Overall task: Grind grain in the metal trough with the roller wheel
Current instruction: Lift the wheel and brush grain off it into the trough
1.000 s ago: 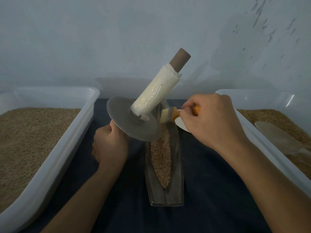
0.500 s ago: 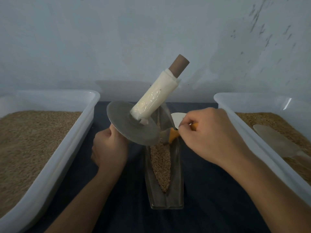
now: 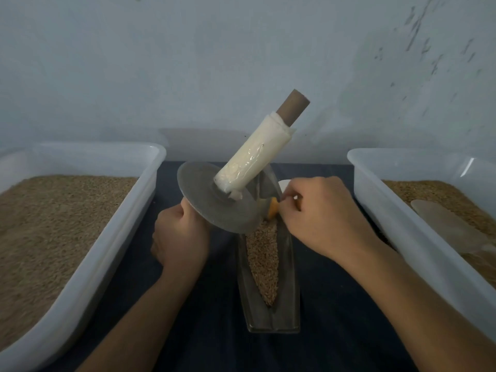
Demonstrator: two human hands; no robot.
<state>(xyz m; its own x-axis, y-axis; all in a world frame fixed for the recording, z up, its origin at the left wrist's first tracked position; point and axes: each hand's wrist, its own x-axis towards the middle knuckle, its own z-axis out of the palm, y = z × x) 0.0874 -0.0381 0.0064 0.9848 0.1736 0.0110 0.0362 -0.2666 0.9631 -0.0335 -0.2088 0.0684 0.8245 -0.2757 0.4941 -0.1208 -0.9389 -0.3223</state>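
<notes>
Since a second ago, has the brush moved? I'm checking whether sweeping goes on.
Yes. The brush in the right hand has dropped from above the trough rim down inside it, beside the wheel.

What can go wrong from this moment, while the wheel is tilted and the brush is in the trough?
1. The left hand holds the wheel tilted, its upper handle free; it might slip and drop onto the trough.
2. The right hand works the brush just beside the wheel's edge, so fingers could get pinched.
3. The trough is narrow; brushing may push grain over the side onto the dark cloth.
</notes>
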